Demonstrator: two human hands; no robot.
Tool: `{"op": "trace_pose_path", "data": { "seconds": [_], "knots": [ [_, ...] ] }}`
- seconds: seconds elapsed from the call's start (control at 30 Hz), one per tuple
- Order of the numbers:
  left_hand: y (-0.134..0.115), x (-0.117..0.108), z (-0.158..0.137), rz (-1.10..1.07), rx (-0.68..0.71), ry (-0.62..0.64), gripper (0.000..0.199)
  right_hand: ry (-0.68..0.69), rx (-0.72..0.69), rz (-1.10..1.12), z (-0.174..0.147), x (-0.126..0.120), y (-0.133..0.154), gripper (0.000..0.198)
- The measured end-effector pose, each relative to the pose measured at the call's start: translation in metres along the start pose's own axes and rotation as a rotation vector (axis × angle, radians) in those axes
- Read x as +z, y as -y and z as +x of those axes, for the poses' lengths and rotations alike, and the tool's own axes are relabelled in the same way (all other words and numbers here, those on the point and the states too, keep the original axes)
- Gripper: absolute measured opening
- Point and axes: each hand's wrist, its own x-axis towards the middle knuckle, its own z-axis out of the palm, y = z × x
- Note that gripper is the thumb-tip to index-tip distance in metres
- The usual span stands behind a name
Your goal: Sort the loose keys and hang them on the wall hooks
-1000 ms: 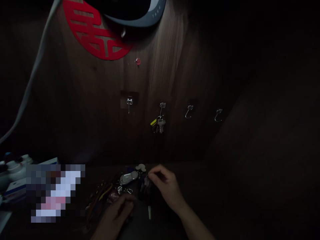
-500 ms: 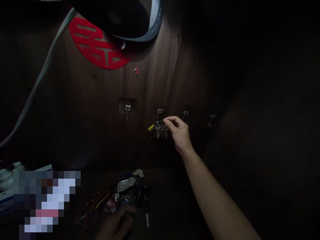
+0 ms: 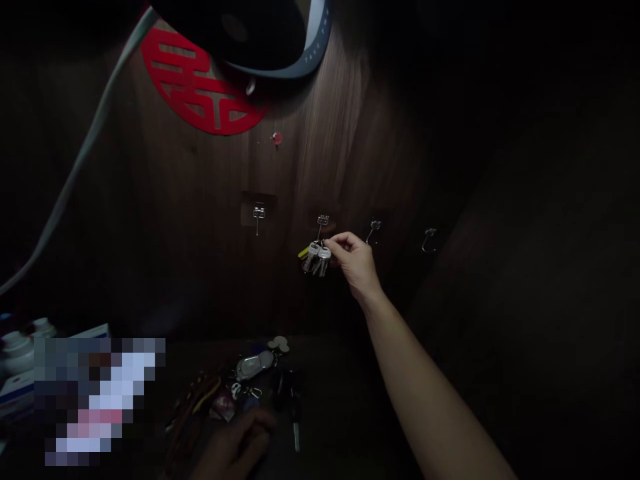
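My right hand (image 3: pixel 355 263) pinches the ring of a bunch of keys (image 3: pixel 317 259) between thumb and fingertips. The keys are silver, with a yellow piece at their left side. They are just below a metal wall hook (image 3: pixel 323 223), and I cannot tell whether the ring is around its tip. Low in the dark, my left hand (image 3: pixel 240 443) is loosely curled, a gap showing between thumb and forefinger, with nothing visible in it. Beyond it lie a silver-grey oval keychain (image 3: pixel 255 365), a small clip (image 3: pixel 255 393) and a dark key with a silver blade (image 3: pixel 296 433).
Other hooks are on the wood panel: one at left (image 3: pixel 259 217), two at right (image 3: pixel 374 230) (image 3: pixel 429 240). Overhead are a dark round object (image 3: pixel 280 72), a red paper cut-out (image 3: pixel 220 123) and a pale cable (image 3: pixel 83 157). White bottles (image 3: pixel 17 350) stand at lower left.
The keys have turned and bunched closer together under the hook, still in my right hand's pinch. The view has shifted slightly. My left hand stays low in nearly the same place.
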Motion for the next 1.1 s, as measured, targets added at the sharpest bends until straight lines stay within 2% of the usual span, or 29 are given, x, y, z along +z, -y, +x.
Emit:
{"op": "trace_pose_path", "data": {
  "seconds": [0.17, 0.43, 0.67, 0.97, 1.1],
  "knots": [
    [0.001, 0.002, 0.001, 0.000, -0.002, 0.008, 0.024, -0.016, -0.079, 0.009, -0.011, 0.001, -0.007, 0.017],
    [-0.007, 0.000, -0.001, 0.009, -0.011, 0.027, 0.022, -0.032, -0.053, -0.022, -0.038, -0.005, -0.021, 0.029],
    [-0.009, -0.002, 0.000, 0.004, 0.000, 0.045, 0.021, 0.010, 0.112, -0.008, -0.074, -0.012, -0.041, 0.032],
    [-0.012, -0.003, -0.001, -0.003, 0.018, 0.022, 0.019, 0.165, 0.322, -0.060, -0.125, -0.017, -0.073, 0.024],
    [-0.013, -0.003, -0.002, 0.022, 0.021, 0.018, 0.019, 0.246, 0.359, -0.110, -0.142, -0.020, -0.087, 0.020]
  ]
}}
